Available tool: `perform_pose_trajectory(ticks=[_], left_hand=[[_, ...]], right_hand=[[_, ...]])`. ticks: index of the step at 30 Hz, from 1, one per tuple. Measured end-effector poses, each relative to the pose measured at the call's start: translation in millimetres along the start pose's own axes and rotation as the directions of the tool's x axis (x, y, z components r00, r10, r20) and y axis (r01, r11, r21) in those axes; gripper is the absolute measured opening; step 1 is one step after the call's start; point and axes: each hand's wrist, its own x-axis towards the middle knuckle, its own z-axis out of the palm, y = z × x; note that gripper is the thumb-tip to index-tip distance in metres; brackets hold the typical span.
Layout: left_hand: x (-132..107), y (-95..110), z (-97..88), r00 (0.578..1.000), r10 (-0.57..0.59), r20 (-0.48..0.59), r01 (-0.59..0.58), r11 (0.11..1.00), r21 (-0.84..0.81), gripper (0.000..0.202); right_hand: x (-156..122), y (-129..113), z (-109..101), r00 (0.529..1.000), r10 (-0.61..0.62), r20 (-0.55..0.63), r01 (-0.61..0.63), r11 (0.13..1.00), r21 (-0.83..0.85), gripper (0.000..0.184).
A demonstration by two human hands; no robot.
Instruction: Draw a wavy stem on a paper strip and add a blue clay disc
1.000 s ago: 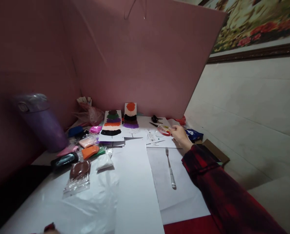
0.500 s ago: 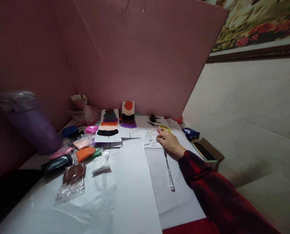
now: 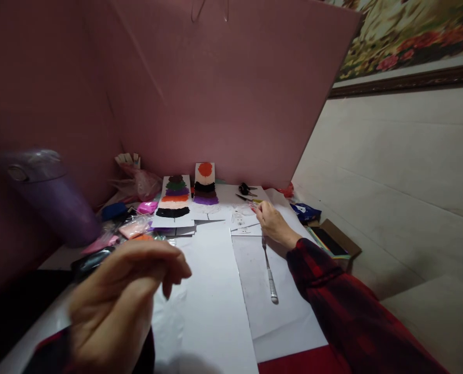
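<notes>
My left hand [image 3: 126,301] is raised in the near left, fingers loosely bent, with nothing visible in it. It covers part of the bagged coloured clay. Over the back right of the table, the bent fingers of my right hand [image 3: 274,226] press together at the handles of the scissors [image 3: 246,199]. Much of the yellow handle is behind that hand, and whatever its fingertips grip is unclear. Small drawings mark a white paper [image 3: 237,221] beside the fingertips. Just nearer lies a metal tool with a ridged handle [image 3: 271,283].
Two cards with coloured bands, a left card [image 3: 173,221] and a right card [image 3: 205,179], lean at the back. A purple bottle [image 3: 56,197] stands left. A long white sheet [image 3: 216,301] runs down the middle. An open cardboard box [image 3: 338,236] sits beyond the right edge.
My left hand has come into view from the lower left, covering several clay bags. My right hand has shifted slightly right and back, hiding more of the scissors' yellow handle.
</notes>
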Motion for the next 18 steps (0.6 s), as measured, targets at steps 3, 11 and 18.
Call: perform_pose_trajectory(ticks=[3,11,18], left_hand=[[45.7,21.8,47.0,0.948,0.145,0.285,-0.193,0.970,0.150,0.020],[33.3,7.5,63.4,0.643,0.210,0.737,-0.497,0.847,0.192,0.027],[31.8,7.0,64.4,0.625,0.189,0.757,-0.486,0.854,0.187,0.030]], right_hand=[[0.6,-1.4,-5.4,0.998,0.005,-0.070,-0.001,0.998,0.064,0.016],[-1.5,-17.0,-13.4,0.978,0.061,-0.199,-0.014,0.974,0.227,0.017],[15.9,0.8,-19.8,0.955,0.153,-0.255,-0.089,0.965,0.245,0.013]])
